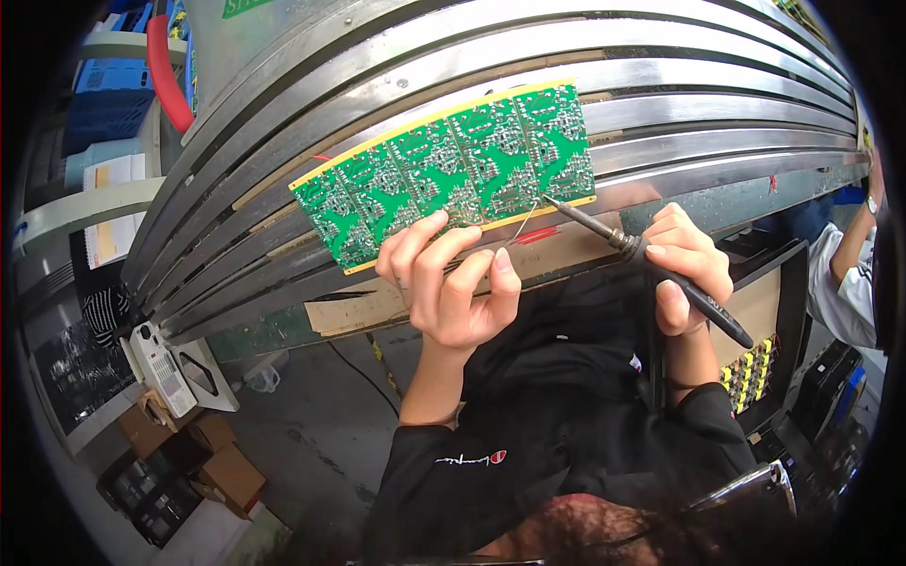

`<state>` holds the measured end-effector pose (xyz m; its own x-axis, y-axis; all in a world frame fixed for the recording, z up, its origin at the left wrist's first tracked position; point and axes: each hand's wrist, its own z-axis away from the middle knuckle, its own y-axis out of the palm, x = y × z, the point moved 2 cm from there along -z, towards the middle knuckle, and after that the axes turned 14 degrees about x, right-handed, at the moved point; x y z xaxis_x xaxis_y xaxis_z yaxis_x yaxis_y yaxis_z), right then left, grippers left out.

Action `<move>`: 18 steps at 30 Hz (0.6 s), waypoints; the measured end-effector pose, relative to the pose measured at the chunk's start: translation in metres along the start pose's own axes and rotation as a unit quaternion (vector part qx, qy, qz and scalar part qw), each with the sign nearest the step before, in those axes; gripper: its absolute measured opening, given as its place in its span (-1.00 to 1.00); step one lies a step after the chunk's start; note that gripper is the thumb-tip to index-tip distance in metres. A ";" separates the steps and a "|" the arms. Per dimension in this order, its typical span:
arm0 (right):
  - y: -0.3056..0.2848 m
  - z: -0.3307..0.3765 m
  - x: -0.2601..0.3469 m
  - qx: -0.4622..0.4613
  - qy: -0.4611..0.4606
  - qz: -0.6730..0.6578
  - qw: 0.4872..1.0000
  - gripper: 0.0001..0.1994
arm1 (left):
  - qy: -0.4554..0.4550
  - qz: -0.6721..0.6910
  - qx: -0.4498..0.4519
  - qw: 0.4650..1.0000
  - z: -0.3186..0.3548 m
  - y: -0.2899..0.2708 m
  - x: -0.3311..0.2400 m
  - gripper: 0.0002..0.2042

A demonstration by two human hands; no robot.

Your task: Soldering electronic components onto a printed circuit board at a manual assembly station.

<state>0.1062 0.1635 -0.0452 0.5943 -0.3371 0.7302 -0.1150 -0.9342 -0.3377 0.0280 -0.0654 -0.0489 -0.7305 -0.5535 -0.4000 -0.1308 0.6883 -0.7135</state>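
A green circuit board panel [453, 170] with a yellow edge lies solder side up on the metal rails of a conveyor [661, 104]. My left hand [453, 283] sits at the board's near edge and pinches a thin solder wire [524, 226] between thumb and fingers. My right hand [689, 264] grips a black soldering iron [651, 264]; its tip touches the board's near right edge where the wire ends.
A piece of cardboard [377, 307] lies on the conveyor frame under my left hand. Another person's arm in a white sleeve [845, 283] is at the right. A tray of yellow parts [750, 373] sits lower right. Cardboard boxes [217, 462] and a white device [160, 363] stand lower left.
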 end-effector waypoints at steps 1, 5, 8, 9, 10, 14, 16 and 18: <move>-0.001 0.002 0.000 0.003 0.008 0.005 1.000 -0.73 | 0.001 0.000 -0.007 1.000 0.001 0.001 0.000 -0.86; -0.006 0.005 0.001 -0.030 0.012 -0.011 0.999 -0.73 | 0.003 0.001 -0.003 1.000 -0.002 0.001 -0.002 -0.86; -0.007 0.008 0.000 -0.032 0.008 -0.012 0.999 -0.74 | 0.011 -0.005 -0.006 1.000 -0.004 0.005 -0.003 -0.86; -0.007 0.008 0.000 -0.036 0.005 -0.018 0.999 -0.75 | 0.015 -0.008 -0.004 1.000 -0.004 0.006 -0.004 -0.87; -0.007 0.009 0.000 -0.041 -0.001 -0.023 0.999 -0.75 | 0.018 -0.011 0.006 1.000 -0.004 0.007 -0.005 -0.87; -0.004 0.006 -0.002 -0.010 -0.009 0.004 1.000 -0.76 | 0.012 -0.009 -0.004 1.000 -0.006 0.008 -0.003 -0.87; -0.003 0.004 -0.002 -0.003 -0.013 0.015 1.000 -0.76 | 0.012 -0.008 -0.005 1.000 -0.007 0.008 -0.002 -0.87; -0.002 0.003 0.000 0.000 0.005 0.011 1.000 -0.76 | 0.014 -0.015 -0.003 1.000 -0.007 0.008 -0.003 -0.87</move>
<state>0.1089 0.1658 -0.0464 0.5831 -0.3585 0.7290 -0.1284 -0.9268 -0.3530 0.0243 -0.0556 -0.0495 -0.7450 -0.5599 -0.3627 -0.1556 0.6745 -0.7216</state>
